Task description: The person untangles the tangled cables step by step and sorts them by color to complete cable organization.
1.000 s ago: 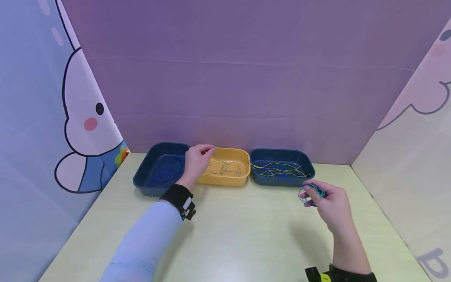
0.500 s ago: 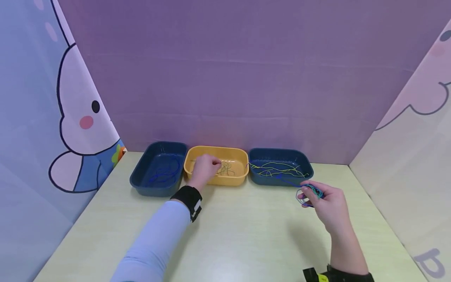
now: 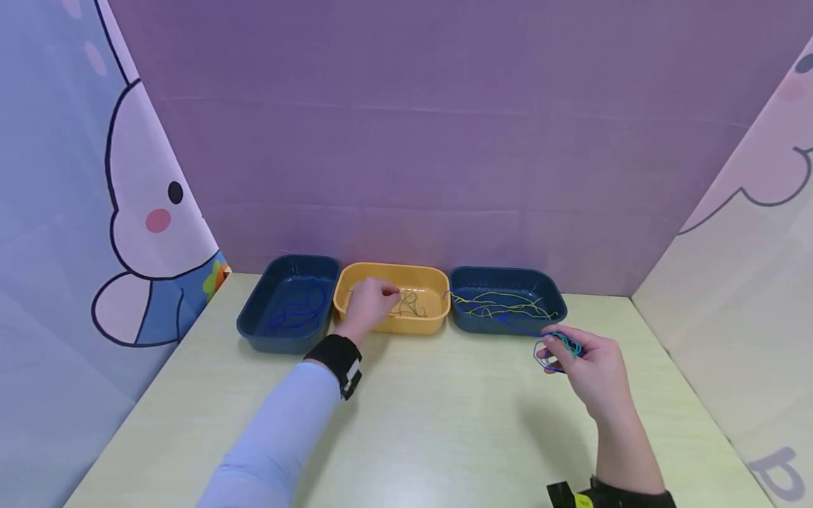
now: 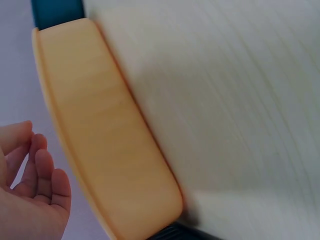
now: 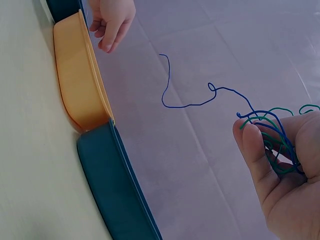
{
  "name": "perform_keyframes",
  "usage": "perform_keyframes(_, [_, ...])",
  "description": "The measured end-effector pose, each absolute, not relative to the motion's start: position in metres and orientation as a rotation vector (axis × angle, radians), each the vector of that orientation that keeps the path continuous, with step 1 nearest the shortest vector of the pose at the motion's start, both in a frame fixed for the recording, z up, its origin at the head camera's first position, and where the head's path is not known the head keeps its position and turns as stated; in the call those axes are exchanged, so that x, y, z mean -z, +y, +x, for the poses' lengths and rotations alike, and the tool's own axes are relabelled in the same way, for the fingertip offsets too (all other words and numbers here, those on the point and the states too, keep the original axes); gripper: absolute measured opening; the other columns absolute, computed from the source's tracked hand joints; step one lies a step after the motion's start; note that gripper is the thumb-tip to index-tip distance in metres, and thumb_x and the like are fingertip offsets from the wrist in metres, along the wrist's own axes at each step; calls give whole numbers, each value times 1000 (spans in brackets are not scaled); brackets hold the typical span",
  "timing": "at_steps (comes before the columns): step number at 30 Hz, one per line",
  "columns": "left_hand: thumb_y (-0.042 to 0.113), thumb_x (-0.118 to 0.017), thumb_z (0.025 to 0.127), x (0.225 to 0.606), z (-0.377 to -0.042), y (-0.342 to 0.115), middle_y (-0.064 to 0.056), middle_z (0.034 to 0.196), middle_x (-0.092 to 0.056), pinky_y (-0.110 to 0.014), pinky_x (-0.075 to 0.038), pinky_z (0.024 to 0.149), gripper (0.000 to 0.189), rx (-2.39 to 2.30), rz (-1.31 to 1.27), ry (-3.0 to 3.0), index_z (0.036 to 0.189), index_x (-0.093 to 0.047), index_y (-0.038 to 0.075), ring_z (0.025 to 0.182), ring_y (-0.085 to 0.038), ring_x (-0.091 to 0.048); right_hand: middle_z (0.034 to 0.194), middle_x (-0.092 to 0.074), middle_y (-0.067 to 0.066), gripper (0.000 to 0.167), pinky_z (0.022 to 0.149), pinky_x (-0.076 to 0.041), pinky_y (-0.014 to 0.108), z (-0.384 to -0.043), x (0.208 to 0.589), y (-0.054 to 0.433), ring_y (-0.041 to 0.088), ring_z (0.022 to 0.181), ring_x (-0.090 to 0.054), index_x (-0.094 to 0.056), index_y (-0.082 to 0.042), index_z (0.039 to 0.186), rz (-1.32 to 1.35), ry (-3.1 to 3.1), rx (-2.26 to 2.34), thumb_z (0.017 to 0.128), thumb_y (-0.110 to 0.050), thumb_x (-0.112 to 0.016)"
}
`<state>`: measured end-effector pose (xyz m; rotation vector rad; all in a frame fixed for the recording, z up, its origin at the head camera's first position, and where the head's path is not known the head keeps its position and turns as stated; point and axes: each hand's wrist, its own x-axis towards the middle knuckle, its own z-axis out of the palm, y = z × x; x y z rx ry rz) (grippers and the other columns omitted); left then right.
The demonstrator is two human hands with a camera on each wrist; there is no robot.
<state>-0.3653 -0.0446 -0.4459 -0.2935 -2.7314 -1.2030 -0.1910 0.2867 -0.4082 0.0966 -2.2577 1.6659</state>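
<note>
In the head view my left hand (image 3: 371,302) is over the yellow tray (image 3: 339,315), palm down, its fingertips close above a small tangle of thin olive string (image 3: 411,303). The left wrist view shows the thumb and index fingertips (image 4: 31,125) meeting beside the tray's rim; I cannot tell whether they pinch a strand. My right hand (image 3: 593,363) holds a loose bundle of blue and green string (image 5: 272,135) between thumb and fingers. From it a blue strand (image 5: 192,105) with a small loop trails toward the right dark blue tray (image 3: 502,329).
The three trays stand in a row at the table's back, against a purple backdrop (image 3: 413,155). Blue string (image 3: 297,314) lies in the left dark blue tray (image 3: 273,344). Yellow string (image 3: 502,308) lies across the right one. Printed cartoon panels (image 3: 152,176) flank the table (image 3: 438,402).
My left hand has moved down and slightly right, lower into the yellow tray, then stayed there. The olive string lies more bunched near its fingertips. My right hand keeps its grip, nearly still.
</note>
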Motion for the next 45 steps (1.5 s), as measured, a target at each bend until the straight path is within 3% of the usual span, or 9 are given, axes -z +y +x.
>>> perform_keyframes(5, [24, -73, 96, 434, -358, -52, -10, 117, -72, -39, -56, 84, 34, 1387, -322, -2624, 125, -71, 6, 102, -25, -66, 91, -74, 9, 24, 64, -61, 31, -191, 409, 286, 10, 76, -72, -69, 11, 116, 91, -2255, -1683, 97, -4, -69])
perform_keyframes(9, [36, -75, 94, 423, -348, -62, -10, 136, -62, -42, -54, 94, 58, 1537, -347, -2540, 143, -58, 11, 120, -28, -59, 90, -74, 9, 23, 64, -61, 32, -192, 411, 286, 10, 75, -72, -69, 11, 115, 103, -2257, -1679, 97, -4, -69])
perform_keyframes(13, [47, -77, 90, 416, -333, -73, -6, 148, -52, -49, -47, 104, 73, 1610, -387, -2493, 151, -49, 18, 132, -29, -52, 89, -74, 8, 22, 65, -61, 32, -192, 411, 285, 11, 75, -72, -69, 11, 114, 112, -2270, -1653, 97, -4, -69])
perform_keyframes(21, [37, -79, 91, 414, -294, -91, -1, 154, -46, -49, -33, 116, 72, 1709, -517, -2335, 153, -47, 19, 138, -26, -46, 88, -74, 11, 22, 66, -61, 31, -191, 411, 284, 11, 73, -73, -70, 11, 113, 112, -2293, -1626, 97, -5, -69])
perform_keyframes(31, [26, -79, 91, 410, -263, -104, 0, 156, -45, -46, -32, 117, 72, 1754, -573, -2232, 154, -44, 16, 140, -23, -45, 92, -73, -1, 21, 67, -61, 34, -191, 414, 281, 12, 75, -73, -69, 11, 113, 140, -2285, -1653, 98, -5, -68])
perform_keyframes(45, [19, -83, 87, 412, -252, -84, -7, 151, -50, -49, -39, 112, 72, 1748, -682, -2216, 150, -50, 10, 133, -26, -51, 93, -72, 4, 20, 67, -61, 35, -190, 412, 267, 14, 76, -73, -70, 11, 112, 208, -2286, -1688, 97, -2, -68])
